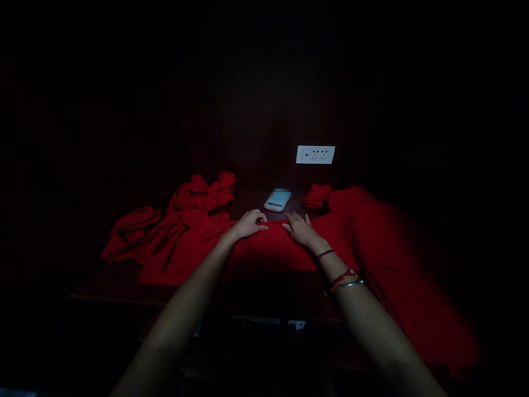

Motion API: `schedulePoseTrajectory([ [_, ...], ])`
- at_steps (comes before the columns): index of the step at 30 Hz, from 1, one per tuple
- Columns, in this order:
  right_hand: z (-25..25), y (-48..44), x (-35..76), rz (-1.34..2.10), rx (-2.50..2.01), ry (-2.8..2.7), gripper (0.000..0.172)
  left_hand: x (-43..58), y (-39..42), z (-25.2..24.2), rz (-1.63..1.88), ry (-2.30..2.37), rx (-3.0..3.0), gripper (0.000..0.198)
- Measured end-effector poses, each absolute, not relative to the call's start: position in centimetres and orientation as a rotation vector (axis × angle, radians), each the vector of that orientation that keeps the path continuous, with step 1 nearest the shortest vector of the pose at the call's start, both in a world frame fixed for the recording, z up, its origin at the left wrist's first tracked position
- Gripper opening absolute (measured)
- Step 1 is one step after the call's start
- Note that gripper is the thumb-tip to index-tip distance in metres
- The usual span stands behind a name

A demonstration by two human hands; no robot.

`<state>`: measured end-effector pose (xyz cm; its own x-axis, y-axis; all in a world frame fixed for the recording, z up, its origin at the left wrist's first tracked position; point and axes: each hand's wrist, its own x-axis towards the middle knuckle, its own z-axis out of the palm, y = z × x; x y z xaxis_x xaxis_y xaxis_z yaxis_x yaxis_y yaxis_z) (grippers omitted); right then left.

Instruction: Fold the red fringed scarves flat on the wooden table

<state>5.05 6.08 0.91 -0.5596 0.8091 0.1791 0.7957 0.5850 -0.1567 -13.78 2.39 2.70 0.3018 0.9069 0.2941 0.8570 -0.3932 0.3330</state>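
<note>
1. Now, widest of all, we have the dark counter (119, 289), nearly buried in red and hard to read in this gloom.
2. Over it runs the big red cloth (372, 248), lying flat right in front of us and spilling off the right side. We'd judge the smoothing partly done, with that hanging end not yet dealt with.
3. Off to the left, a crumpled red heap (165, 231) sits untouched, and we'd say that's work left over.
4. Our left hand (249, 224) is at the cloth's far edge, fingers curled in and pinching it. Our right hand (301, 230) lies just beside it, fingers straight and close together, flat on the fabric, with bangles (345, 282) at the wrist.
5. Beyond the hands there's a small red bundle (317, 196) and a wall socket (315, 155) behind. A phone (276, 203) sits near our fingertips, in the way of any push forward.
</note>
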Motion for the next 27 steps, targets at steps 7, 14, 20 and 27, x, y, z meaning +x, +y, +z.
schedulePoseTrajectory([
  [7, 3.6, 6.1, 6.2, -0.098, -1.218, -2.562, 0.024, -14.8, 1.9, 3.4, 0.603, 1.592, 2.472, 0.016],
  [14, 4.2, 7.3, 9.5, -0.109, -1.64, -2.281, 0.028, -17.1, 2.0, 3.8, 0.304, 2.144, 2.425, 0.017],
  [20, 2.8, 5.5, 6.3, -0.196, -1.32, -2.395, 0.048, -15.2, 1.3, 4.0, 0.286, 1.833, 2.577, 0.021],
  [27, 3.2, 3.8, 5.9, 0.077, -1.347, -2.585, 0.071, -15.6, 0.5, 5.0, -0.098, 2.198, 2.184, 0.027],
])
